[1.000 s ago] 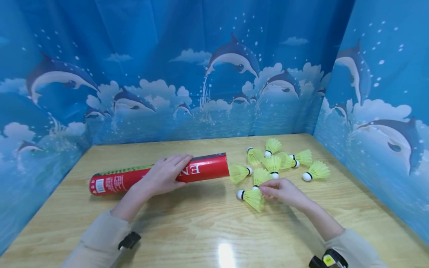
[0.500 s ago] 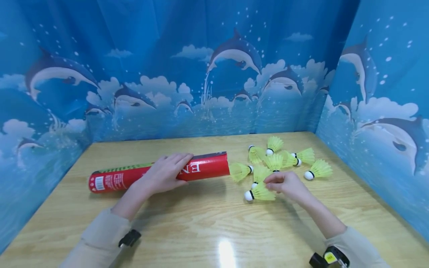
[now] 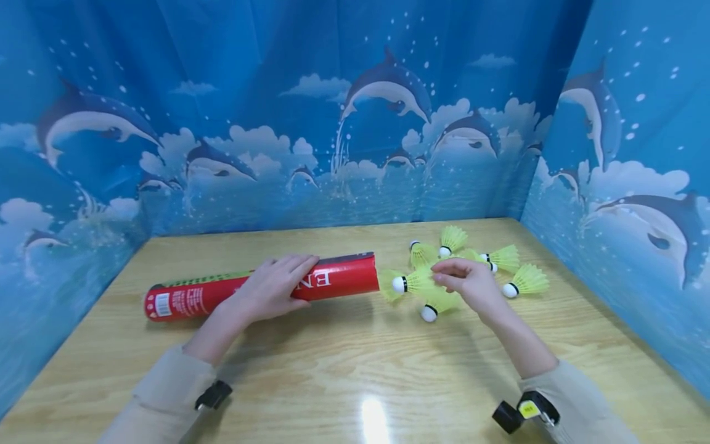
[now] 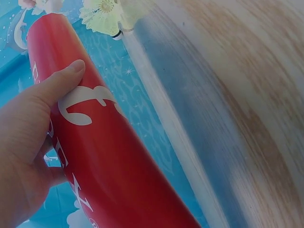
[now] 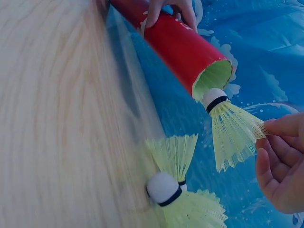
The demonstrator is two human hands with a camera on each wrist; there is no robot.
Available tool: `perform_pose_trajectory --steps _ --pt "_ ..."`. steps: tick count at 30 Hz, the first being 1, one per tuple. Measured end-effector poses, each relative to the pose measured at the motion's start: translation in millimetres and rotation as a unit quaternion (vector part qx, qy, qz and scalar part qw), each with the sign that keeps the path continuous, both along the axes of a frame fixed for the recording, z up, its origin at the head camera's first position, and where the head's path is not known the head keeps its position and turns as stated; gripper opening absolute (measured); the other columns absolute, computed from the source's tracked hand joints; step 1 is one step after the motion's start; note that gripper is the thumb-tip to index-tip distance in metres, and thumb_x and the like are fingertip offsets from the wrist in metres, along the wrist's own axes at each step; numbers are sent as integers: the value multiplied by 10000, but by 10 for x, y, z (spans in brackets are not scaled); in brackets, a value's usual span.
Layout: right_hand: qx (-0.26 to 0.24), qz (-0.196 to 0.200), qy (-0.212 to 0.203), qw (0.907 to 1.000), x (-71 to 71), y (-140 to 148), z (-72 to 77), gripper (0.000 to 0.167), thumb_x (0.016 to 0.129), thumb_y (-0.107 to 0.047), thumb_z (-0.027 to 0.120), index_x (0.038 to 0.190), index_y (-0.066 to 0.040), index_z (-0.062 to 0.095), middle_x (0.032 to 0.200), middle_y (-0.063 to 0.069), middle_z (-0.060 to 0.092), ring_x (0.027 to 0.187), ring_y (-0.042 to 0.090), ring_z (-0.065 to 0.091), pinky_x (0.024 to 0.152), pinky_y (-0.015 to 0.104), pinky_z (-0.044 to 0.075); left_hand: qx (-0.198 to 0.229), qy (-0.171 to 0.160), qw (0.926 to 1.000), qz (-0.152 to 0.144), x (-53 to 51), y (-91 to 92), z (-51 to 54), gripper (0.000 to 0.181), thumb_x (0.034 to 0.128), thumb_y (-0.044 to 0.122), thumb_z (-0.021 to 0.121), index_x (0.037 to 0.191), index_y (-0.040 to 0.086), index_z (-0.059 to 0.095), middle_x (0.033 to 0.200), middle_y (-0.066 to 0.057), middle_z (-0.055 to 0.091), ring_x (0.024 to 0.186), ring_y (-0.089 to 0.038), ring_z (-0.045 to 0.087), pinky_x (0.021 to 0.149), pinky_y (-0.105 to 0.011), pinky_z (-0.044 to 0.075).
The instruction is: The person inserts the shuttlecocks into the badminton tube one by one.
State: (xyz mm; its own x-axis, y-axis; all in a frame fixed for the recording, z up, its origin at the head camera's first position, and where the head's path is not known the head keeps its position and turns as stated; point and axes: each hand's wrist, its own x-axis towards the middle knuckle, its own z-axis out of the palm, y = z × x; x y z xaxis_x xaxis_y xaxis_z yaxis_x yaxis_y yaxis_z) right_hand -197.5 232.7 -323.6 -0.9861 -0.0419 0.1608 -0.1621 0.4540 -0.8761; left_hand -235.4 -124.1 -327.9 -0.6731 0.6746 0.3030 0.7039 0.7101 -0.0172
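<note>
My left hand [image 3: 272, 288] grips a red tube [image 3: 346, 275] from above, its right end raised off the table; in the left wrist view the thumb lies along the tube [image 4: 109, 156]. My right hand [image 3: 471, 285] pinches the skirt edge of a yellow shuttlecock [image 3: 417, 282] between thumb and fingers. In the right wrist view, that shuttlecock's white cork [image 5: 213, 97] points at the tube's open end [image 5: 213, 78], right at its rim. A greenish lining shows inside the tube; whether the cork is inside the rim I cannot tell.
Several loose shuttlecocks lie on the wooden table [image 3: 333, 382] to the right, including one [image 3: 438, 304] below the held one and one [image 3: 526, 281] at the far right. A blue dolphin-print curtain [image 3: 266, 111] stands behind and to the right.
My right hand has lifted its shuttlecock up and back from the table's near side, bringing the cork toward the tube's mouth. My left hand and the tube have stayed nearly still.
</note>
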Motion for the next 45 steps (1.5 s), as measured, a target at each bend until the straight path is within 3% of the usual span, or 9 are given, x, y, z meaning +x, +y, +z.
perform_pose_trajectory --steps 10,23,31,37,45 --pt "-566 215 66 9981 -162 -341 38 242 857 -78 651 1051 66 643 956 108 679 787 107 599 673 278 498 -87 32 10000 6 16 3 1 910 624 310 864 1379 85 411 1323 -99 502 1181 -264 474 878 -518 445" --pt "-1083 536 225 9924 -221 -629 -27 238 835 -15 657 1046 89 620 892 73 685 751 91 619 633 275 501 -41 16 10000 -4 24 0 8 906 631 308 860 1383 82 407 1329 -103 500 1186 -269 474 885 -521 441" --pt "-1285 486 117 9904 -238 -669 -54 333 839 -3 649 1152 68 556 861 49 691 722 79 621 643 293 512 -27 -23 10000 47 28 -2 6 913 629 304 862 1387 84 402 1333 -101 498 1187 -266 474 889 -523 438" --pt "-1379 426 146 9894 -248 -694 -76 283 839 -2 648 1095 96 579 862 60 697 730 78 623 628 255 505 -41 -56 9999 79 26 1 0 917 626 301 863 1389 90 400 1335 -98 495 1193 -265 468 892 -529 434" --pt "-1207 234 181 9922 -257 -710 -90 199 849 -32 649 1009 84 632 885 95 697 732 91 621 660 335 529 -20 22 10000 18 16 -5 -1 910 630 319 860 1385 92 405 1318 -93 506 1180 -258 473 887 -524 436"
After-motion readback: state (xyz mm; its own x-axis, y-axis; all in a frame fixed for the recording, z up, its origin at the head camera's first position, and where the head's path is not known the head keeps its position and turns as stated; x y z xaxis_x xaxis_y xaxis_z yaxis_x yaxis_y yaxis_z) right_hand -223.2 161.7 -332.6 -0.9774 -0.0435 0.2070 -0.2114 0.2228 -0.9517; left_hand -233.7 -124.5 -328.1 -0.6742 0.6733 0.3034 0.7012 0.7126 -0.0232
